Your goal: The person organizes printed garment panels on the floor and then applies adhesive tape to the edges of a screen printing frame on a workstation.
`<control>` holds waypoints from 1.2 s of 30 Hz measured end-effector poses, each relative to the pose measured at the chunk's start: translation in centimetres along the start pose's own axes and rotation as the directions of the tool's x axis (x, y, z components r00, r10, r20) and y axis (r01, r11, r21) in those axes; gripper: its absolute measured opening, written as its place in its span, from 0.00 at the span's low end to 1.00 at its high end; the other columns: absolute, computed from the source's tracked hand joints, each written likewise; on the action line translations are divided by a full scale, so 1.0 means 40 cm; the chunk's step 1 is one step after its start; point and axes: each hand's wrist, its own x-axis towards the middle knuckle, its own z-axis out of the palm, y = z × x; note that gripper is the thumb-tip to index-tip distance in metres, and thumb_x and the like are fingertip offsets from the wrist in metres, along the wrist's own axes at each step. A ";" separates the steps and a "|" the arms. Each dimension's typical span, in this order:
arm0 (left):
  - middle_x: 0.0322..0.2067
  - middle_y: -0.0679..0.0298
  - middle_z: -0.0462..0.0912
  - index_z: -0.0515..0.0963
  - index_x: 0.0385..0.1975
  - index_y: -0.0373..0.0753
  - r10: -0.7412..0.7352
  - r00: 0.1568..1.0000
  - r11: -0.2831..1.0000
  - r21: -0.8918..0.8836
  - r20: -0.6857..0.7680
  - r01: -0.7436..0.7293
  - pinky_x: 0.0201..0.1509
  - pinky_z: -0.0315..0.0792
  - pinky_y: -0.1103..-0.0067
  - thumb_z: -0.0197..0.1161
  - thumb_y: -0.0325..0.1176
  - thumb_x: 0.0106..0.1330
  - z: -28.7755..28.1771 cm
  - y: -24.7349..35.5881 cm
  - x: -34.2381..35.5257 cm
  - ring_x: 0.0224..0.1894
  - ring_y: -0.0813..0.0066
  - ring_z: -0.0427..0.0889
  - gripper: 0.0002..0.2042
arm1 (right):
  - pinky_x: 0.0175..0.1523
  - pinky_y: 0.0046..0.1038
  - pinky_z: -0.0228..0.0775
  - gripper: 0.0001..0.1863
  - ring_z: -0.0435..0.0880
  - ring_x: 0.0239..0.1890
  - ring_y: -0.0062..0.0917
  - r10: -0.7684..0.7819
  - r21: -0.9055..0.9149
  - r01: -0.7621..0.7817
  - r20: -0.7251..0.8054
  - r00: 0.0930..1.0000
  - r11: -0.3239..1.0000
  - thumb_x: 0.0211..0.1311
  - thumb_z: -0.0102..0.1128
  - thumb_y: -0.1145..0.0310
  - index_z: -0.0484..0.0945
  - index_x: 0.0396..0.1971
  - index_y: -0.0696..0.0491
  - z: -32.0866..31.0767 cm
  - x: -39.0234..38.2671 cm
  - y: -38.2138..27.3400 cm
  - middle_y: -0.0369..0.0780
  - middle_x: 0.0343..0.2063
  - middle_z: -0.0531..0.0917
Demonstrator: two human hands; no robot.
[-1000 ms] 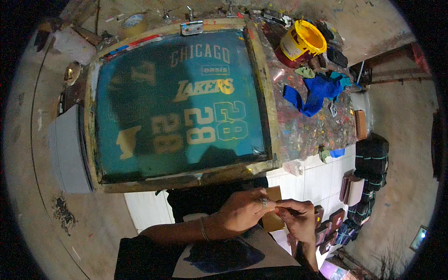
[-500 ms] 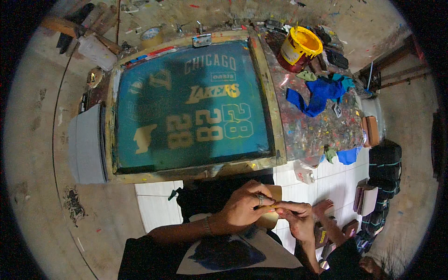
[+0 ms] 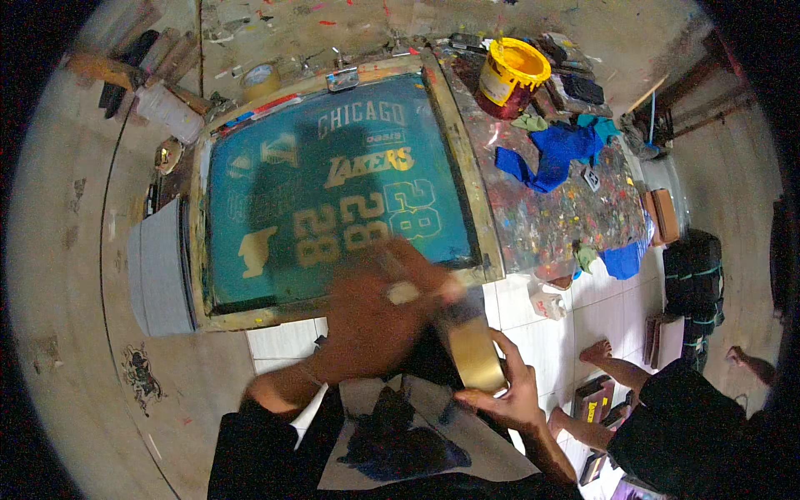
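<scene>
My right hand [image 3: 512, 392] grips a roll of tan tape [image 3: 475, 354] at its lower end, in front of the screen-printing frame. My left hand [image 3: 379, 304], blurred by motion and with a ring on one finger, is above the frame's near edge. Its fingertips appear closed on the tape's end, and a shiny strip [image 3: 467, 307] runs from them down to the roll. The wooden frame [image 3: 492, 233] holds a teal mesh screen [image 3: 250, 183] with pale lettering and number stencils. My left hand covers part of the screen's lower edge.
A yellow-rimmed paint bucket [image 3: 512, 79] and blue cloth scraps [image 3: 554, 154] lie on the paint-spattered table [image 3: 542, 225]. Grey fabric [image 3: 162, 271] hangs at left. At lower right another person in black clothing [image 3: 683, 429] sits near dark bundles [image 3: 693, 279].
My hands, close together before, have come apart. The left one has swung up and left over the frame's near edge; the tape roll now shows plainly in the right. The other person shows more.
</scene>
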 end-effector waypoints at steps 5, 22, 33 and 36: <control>0.29 0.67 0.83 0.84 0.31 0.38 -0.193 0.950 0.940 -0.323 -0.244 0.108 0.43 0.70 0.80 0.65 0.35 0.63 -0.226 -0.073 0.144 0.33 0.81 0.77 0.07 | 0.53 0.29 0.72 0.39 0.81 0.48 0.28 0.085 0.147 -0.126 0.255 0.963 0.981 0.52 0.73 0.64 0.65 0.63 0.52 -0.035 0.027 0.041 0.45 0.47 0.82; 0.31 0.63 0.83 0.82 0.34 0.30 -0.267 0.848 0.836 -0.548 -0.457 -0.032 0.43 0.71 0.83 0.67 0.24 0.59 -0.400 -0.155 0.154 0.34 0.80 0.78 0.06 | 0.54 0.33 0.71 0.35 0.81 0.46 0.33 0.011 0.049 -0.054 0.630 0.776 0.997 0.59 0.66 0.53 0.64 0.63 0.50 -0.087 0.157 -0.017 0.45 0.45 0.81; 0.42 0.58 0.82 0.79 0.44 0.29 -0.134 0.801 0.806 -0.534 -0.584 -0.255 0.50 0.72 0.78 0.62 0.25 0.63 -0.528 -0.260 0.011 0.42 0.73 0.79 0.12 | 0.48 0.33 0.75 0.18 0.83 0.41 0.36 -0.015 0.004 0.016 0.630 0.777 1.000 0.58 0.66 0.62 0.78 0.47 0.48 -0.112 0.167 -0.083 0.43 0.44 0.82; 0.55 0.48 0.74 0.73 0.52 0.26 -0.034 0.823 0.593 -0.675 -0.567 -0.440 0.68 0.62 0.66 0.54 0.25 0.67 -0.636 -0.271 -0.099 0.60 0.60 0.71 0.16 | 0.45 0.34 0.74 0.12 0.82 0.37 0.36 -0.146 0.027 0.165 0.625 0.767 0.986 0.60 0.64 0.61 0.81 0.42 0.48 -0.192 0.132 -0.182 0.41 0.39 0.82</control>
